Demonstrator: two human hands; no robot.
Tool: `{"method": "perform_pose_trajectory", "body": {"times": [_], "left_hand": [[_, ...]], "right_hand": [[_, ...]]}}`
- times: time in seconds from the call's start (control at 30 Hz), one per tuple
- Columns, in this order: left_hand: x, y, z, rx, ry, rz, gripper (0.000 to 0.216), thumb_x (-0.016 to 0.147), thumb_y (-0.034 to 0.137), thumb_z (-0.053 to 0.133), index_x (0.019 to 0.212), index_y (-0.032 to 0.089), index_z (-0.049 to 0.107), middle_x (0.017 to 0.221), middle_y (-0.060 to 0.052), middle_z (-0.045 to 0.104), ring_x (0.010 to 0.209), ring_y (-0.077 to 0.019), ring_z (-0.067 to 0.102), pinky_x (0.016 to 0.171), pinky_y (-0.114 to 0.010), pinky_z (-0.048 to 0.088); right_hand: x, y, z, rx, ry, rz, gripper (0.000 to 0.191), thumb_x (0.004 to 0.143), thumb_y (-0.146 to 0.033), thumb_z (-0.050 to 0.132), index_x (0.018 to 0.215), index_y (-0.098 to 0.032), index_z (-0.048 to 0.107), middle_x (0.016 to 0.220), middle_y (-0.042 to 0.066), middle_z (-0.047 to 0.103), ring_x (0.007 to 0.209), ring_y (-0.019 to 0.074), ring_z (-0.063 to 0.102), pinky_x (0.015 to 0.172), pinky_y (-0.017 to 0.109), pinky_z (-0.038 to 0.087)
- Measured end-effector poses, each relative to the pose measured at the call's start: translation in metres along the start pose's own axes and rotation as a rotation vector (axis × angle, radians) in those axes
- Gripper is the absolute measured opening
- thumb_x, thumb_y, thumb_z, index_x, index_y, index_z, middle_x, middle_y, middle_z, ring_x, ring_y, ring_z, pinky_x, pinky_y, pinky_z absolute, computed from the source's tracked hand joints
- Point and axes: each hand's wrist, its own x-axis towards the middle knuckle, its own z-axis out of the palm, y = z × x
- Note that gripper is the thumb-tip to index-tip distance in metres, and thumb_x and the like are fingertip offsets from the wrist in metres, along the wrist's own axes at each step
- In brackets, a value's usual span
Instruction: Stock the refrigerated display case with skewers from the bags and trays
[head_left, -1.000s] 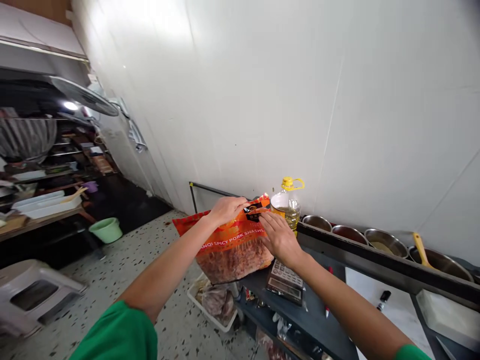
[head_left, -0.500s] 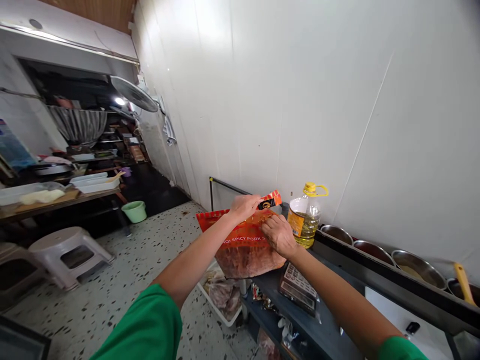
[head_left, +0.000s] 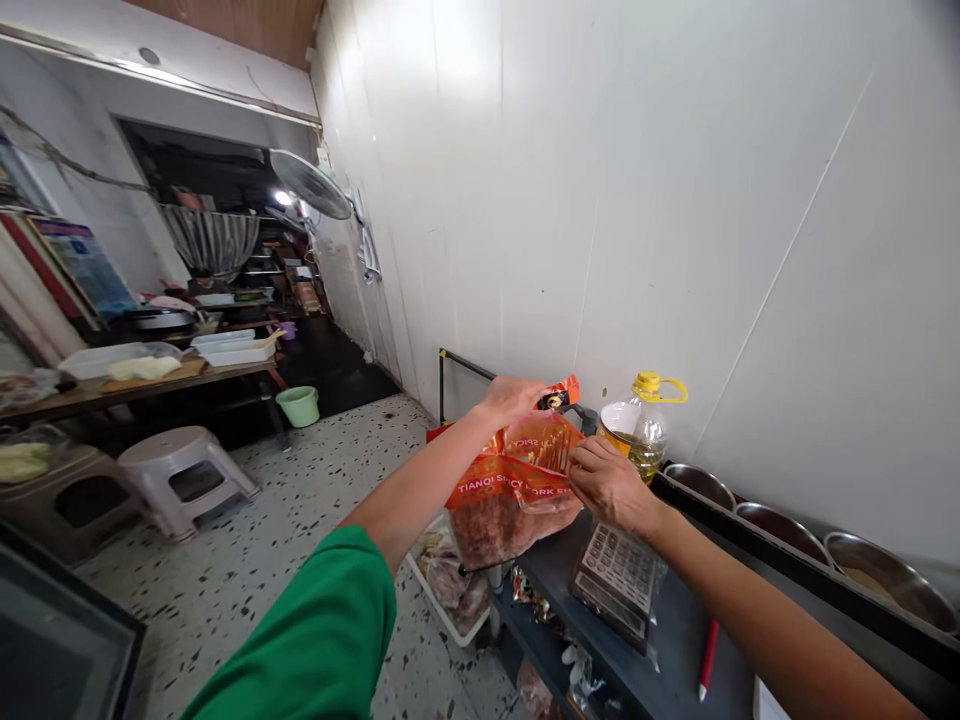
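Note:
An orange-red plastic food bag (head_left: 499,495) with white lettering hangs upright over the shelf's left end, its mouth parted so the inside shows. My left hand (head_left: 514,402) is closed at the bag's top, with an orange and black strip of packaging sticking out beyond the fingers. Whether that strip is still joined to the bag I cannot tell. My right hand (head_left: 611,480) pinches the bag's right edge near its mouth. Just below the right hand lies a plastic-wrapped weighing scale (head_left: 619,580) with a keypad. Behind that hand stands an oil bottle (head_left: 649,440) with a yellow cap.
Metal pots (head_left: 780,530) sit in a row along the wall. A red pen (head_left: 709,655) lies on the dark shelf top (head_left: 675,690). Beneath the bag, a white tray (head_left: 469,637) of bagged meat rests on the floor. Further left are a stool (head_left: 176,465) and a green bucket (head_left: 298,407).
The bag's mouth has come apart and its inside now shows. My right hand has shifted right, away from my left. The view has turned left, bringing the red pen into sight.

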Motion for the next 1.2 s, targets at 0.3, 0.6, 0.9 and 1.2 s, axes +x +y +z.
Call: {"method": "perform_pose_trajectory", "body": {"times": [0.3, 0.6, 0.9, 1.2], "left_hand": [[0.004, 0.008, -0.011, -0.18, -0.102, -0.002, 0.057, 0.099, 0.063, 0.037, 0.137, 0.024, 0.054, 0.116, -0.009, 0.073, 0.105, -0.0274, 0.068, 0.073, -0.031, 0.044], [-0.066, -0.016, -0.032, 0.095, -0.228, -0.082, 0.039, 0.101, 0.053, 0.043, 0.107, 0.019, 0.061, 0.093, -0.009, 0.074, 0.087, -0.0303, 0.071, 0.057, -0.032, 0.031], [-0.059, -0.06, -0.005, 0.231, -0.121, -0.112, 0.041, 0.106, 0.042, 0.026, 0.11, 0.023, 0.062, 0.084, -0.006, 0.072, 0.075, -0.0233, 0.067, 0.054, -0.033, 0.019], [-0.044, -0.07, -0.009, 0.108, -0.076, -0.117, 0.047, 0.103, 0.057, 0.032, 0.103, 0.023, 0.066, 0.088, -0.005, 0.074, 0.083, -0.0237, 0.067, 0.058, -0.031, 0.024]], "right_hand": [[0.04, -0.032, 0.06, -0.2, -0.119, 0.338, 0.018, 0.097, -0.01, 0.051, 0.084, -0.015, 0.063, 0.08, 0.008, 0.063, 0.079, 0.0222, 0.051, 0.074, 0.036, 0.035], [0.034, -0.022, 0.073, -0.172, 0.077, 0.269, 0.036, 0.105, -0.017, 0.037, 0.079, -0.015, 0.062, 0.074, 0.005, 0.06, 0.072, 0.0193, 0.049, 0.07, 0.033, 0.033], [0.0, -0.04, 0.047, -0.057, 0.092, -0.129, 0.034, 0.103, -0.016, 0.042, 0.075, -0.019, 0.061, 0.065, 0.002, 0.056, 0.064, 0.0164, 0.044, 0.063, 0.034, 0.028], [-0.008, -0.028, 0.022, -0.091, 0.171, -0.088, 0.039, 0.104, -0.018, 0.042, 0.068, -0.017, 0.056, 0.062, 0.002, 0.05, 0.065, 0.0165, 0.039, 0.063, 0.033, 0.026]]}}
